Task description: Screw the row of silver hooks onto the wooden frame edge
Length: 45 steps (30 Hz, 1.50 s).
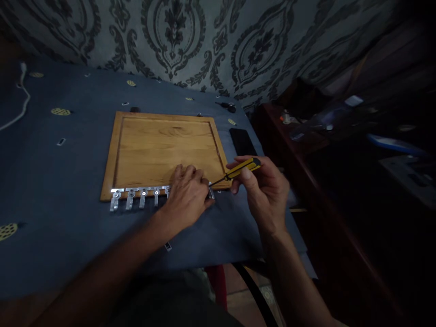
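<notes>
A wooden board [163, 145] with a raised rim lies on a blue cloth [68, 181]. Along its near edge runs a row of several shiny metal brackets [136, 196]. My left hand [186, 193] rests palm down on the right part of that row, fingers curled and pressing on a bracket there. My right hand [262, 186] grips a yellow and black screwdriver [238, 169]; its thin tip points left and down, right beside my left fingertips at the board's near right corner.
A black phone [242, 141] lies just right of the board. Small dark bits and yellow patterned spots dot the cloth. A white cord [20, 102] lies at far left. A dark wooden side table [306, 136] with clutter stands to the right. Patterned wall behind.
</notes>
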Each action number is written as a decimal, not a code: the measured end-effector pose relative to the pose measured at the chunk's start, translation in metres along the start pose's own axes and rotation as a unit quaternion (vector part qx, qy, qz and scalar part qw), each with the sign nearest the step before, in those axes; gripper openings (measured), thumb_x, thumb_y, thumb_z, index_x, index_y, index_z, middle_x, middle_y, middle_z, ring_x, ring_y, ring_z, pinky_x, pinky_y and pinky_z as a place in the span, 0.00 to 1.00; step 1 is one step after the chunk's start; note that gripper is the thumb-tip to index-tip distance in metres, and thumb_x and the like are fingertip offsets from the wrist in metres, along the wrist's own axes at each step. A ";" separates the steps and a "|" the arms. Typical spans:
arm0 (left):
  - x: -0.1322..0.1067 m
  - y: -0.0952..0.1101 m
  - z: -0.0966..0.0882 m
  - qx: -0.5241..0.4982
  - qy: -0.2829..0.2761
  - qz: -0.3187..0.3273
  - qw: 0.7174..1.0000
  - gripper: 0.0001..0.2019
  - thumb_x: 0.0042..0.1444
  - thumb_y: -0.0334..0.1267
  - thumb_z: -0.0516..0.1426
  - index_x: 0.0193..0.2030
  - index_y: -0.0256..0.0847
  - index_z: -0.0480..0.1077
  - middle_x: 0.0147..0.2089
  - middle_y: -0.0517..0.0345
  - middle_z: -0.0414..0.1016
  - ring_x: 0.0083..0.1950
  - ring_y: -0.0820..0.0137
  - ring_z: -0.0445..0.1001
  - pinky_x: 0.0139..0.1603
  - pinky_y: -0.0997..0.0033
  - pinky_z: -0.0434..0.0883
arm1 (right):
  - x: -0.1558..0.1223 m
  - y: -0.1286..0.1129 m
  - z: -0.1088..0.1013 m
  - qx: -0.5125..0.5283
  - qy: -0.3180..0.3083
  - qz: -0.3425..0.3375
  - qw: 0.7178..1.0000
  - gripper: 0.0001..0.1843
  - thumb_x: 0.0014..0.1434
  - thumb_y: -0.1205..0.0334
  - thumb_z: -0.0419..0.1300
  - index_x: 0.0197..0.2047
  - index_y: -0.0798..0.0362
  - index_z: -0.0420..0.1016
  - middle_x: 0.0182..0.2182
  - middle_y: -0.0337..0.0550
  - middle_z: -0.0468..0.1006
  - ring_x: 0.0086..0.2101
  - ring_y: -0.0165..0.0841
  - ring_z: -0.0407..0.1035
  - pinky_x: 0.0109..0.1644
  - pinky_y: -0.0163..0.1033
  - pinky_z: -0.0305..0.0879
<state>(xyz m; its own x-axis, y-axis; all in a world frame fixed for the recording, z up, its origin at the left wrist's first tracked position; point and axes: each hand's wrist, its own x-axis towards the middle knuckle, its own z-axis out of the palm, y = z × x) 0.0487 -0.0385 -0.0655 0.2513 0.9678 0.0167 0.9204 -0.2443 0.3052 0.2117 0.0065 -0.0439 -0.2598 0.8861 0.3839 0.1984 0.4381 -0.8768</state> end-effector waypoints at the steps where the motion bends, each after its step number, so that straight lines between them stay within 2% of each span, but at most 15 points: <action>1: 0.000 0.000 0.000 0.001 -0.001 0.000 1.000 0.18 0.65 0.47 0.61 0.50 0.33 0.78 0.53 0.43 0.77 0.62 0.50 0.67 0.68 0.43 0.59 | 0.000 -0.001 0.001 0.000 0.007 -0.001 1.000 0.15 0.65 0.44 0.65 0.43 0.46 0.75 0.40 0.39 0.83 0.20 0.25 0.67 0.26 0.36 0.70; 4: 0.000 0.000 0.002 0.004 0.010 0.001 1.000 0.18 0.64 0.48 0.62 0.50 0.33 0.78 0.52 0.44 0.77 0.61 0.50 0.68 0.69 0.43 0.59 | 0.001 -0.003 0.003 0.010 0.018 0.008 1.000 0.16 0.62 0.46 0.68 0.36 0.47 0.71 0.39 0.39 0.84 0.19 0.25 0.66 0.23 0.35 0.68; 7: -0.001 0.000 0.001 0.004 0.014 0.004 1.000 0.18 0.64 0.47 0.62 0.50 0.33 0.78 0.52 0.44 0.78 0.61 0.50 0.69 0.69 0.43 0.60 | 0.002 -0.005 0.003 0.016 0.015 0.024 0.999 0.18 0.60 0.45 0.70 0.37 0.47 0.70 0.36 0.38 0.84 0.19 0.25 0.67 0.23 0.34 0.69; 12: -0.001 0.001 -0.003 -0.004 -0.013 -0.003 1.000 0.17 0.65 0.46 0.61 0.50 0.33 0.78 0.53 0.43 0.77 0.62 0.50 0.68 0.69 0.43 0.59 | 0.003 -0.001 -0.003 0.021 -0.014 0.013 1.000 0.21 0.65 0.42 0.64 0.54 0.44 0.74 0.38 0.39 0.83 0.22 0.27 0.72 0.27 0.37 0.72; 14: -0.001 0.000 -0.003 -0.004 -0.012 -0.003 1.000 0.17 0.64 0.46 0.62 0.49 0.33 0.78 0.53 0.43 0.77 0.62 0.50 0.68 0.69 0.43 0.59 | 0.003 0.000 -0.004 0.028 -0.024 0.005 0.999 0.20 0.67 0.43 0.62 0.56 0.43 0.75 0.39 0.39 0.83 0.23 0.28 0.72 0.28 0.38 0.73; 18: -0.001 -0.001 0.001 0.002 0.020 0.005 1.000 0.17 0.63 0.46 0.63 0.49 0.33 0.78 0.52 0.44 0.78 0.60 0.50 0.69 0.68 0.43 0.61 | 0.003 0.000 -0.001 0.026 0.012 -0.008 1.000 0.15 0.63 0.44 0.67 0.44 0.46 0.77 0.38 0.39 0.84 0.19 0.25 0.68 0.23 0.36 0.70; 21: -0.001 -0.001 0.003 0.006 0.025 0.005 1.000 0.16 0.63 0.46 0.63 0.48 0.33 0.78 0.51 0.44 0.78 0.60 0.50 0.69 0.67 0.43 0.62 | 0.004 -0.001 0.001 0.040 0.043 -0.006 0.998 0.17 0.59 0.47 0.72 0.35 0.48 0.71 0.37 0.39 0.85 0.17 0.23 0.64 0.19 0.33 0.64; 23: -0.001 -0.001 0.004 0.006 0.031 0.009 0.999 0.16 0.63 0.46 0.63 0.48 0.33 0.78 0.51 0.44 0.78 0.60 0.50 0.69 0.67 0.44 0.62 | 0.005 -0.001 0.001 0.048 0.043 0.001 0.998 0.19 0.58 0.48 0.73 0.34 0.48 0.68 0.35 0.38 0.85 0.16 0.22 0.63 0.19 0.32 0.63; 25: -0.001 -0.001 0.003 0.003 0.031 0.009 0.999 0.17 0.63 0.47 0.63 0.48 0.33 0.78 0.51 0.44 0.77 0.60 0.50 0.69 0.67 0.44 0.61 | 0.006 -0.001 -0.001 0.047 0.033 0.006 0.998 0.19 0.58 0.47 0.73 0.37 0.47 0.70 0.35 0.38 0.84 0.17 0.23 0.64 0.20 0.33 0.64; 29: 0.000 -0.001 0.002 -0.004 0.012 0.001 1.000 0.16 0.63 0.46 0.63 0.48 0.34 0.79 0.51 0.44 0.77 0.61 0.50 0.68 0.68 0.44 0.60 | 0.006 -0.001 -0.007 0.038 0.000 0.002 0.999 0.21 0.63 0.41 0.66 0.52 0.45 0.76 0.39 0.39 0.83 0.19 0.25 0.68 0.24 0.36 0.70; 31: 0.000 0.000 0.001 -0.004 0.010 0.000 1.000 0.16 0.63 0.47 0.63 0.48 0.34 0.79 0.51 0.43 0.78 0.61 0.50 0.68 0.68 0.44 0.59 | 0.006 -0.001 -0.009 0.029 -0.014 -0.004 0.999 0.21 0.66 0.41 0.63 0.54 0.44 0.77 0.39 0.39 0.83 0.20 0.26 0.69 0.25 0.37 0.71; 36: 0.000 -0.001 0.003 0.001 0.009 0.002 1.000 0.17 0.63 0.47 0.63 0.48 0.33 0.78 0.52 0.43 0.77 0.61 0.50 0.68 0.67 0.44 0.60 | 0.006 -0.001 -0.006 0.020 0.033 -0.024 0.999 0.15 0.61 0.45 0.69 0.40 0.48 0.77 0.37 0.39 0.84 0.17 0.23 0.65 0.20 0.34 0.65; 40: 0.000 -0.002 0.003 0.001 0.014 0.006 1.000 0.17 0.64 0.46 0.63 0.48 0.33 0.78 0.52 0.44 0.78 0.61 0.49 0.68 0.68 0.43 0.61 | 0.007 -0.002 -0.004 0.045 0.042 -0.002 0.998 0.19 0.56 0.46 0.73 0.34 0.48 0.70 0.33 0.37 0.84 0.16 0.24 0.64 0.18 0.33 0.63; 42: -0.001 -0.002 0.003 -0.002 0.021 0.009 1.000 0.16 0.63 0.46 0.63 0.48 0.33 0.78 0.52 0.44 0.78 0.61 0.49 0.68 0.67 0.43 0.62 | 0.008 -0.003 -0.006 0.047 0.025 0.005 0.999 0.18 0.57 0.44 0.72 0.39 0.47 0.74 0.32 0.37 0.84 0.18 0.25 0.66 0.20 0.34 0.66; 45: -0.001 -0.002 0.004 -0.004 0.021 0.008 1.000 0.17 0.63 0.46 0.63 0.48 0.33 0.79 0.52 0.44 0.77 0.61 0.49 0.68 0.68 0.42 0.61 | 0.007 -0.003 -0.012 0.036 -0.007 0.004 0.999 0.20 0.62 0.42 0.67 0.51 0.45 0.79 0.36 0.40 0.84 0.21 0.27 0.69 0.25 0.37 0.71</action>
<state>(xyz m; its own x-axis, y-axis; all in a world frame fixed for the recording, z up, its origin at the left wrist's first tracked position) 0.0479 -0.0392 -0.0694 0.2535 0.9653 0.0622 0.9140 -0.2601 0.3113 0.2201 0.0132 -0.0347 -0.2728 0.8866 0.3735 0.1329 0.4192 -0.8981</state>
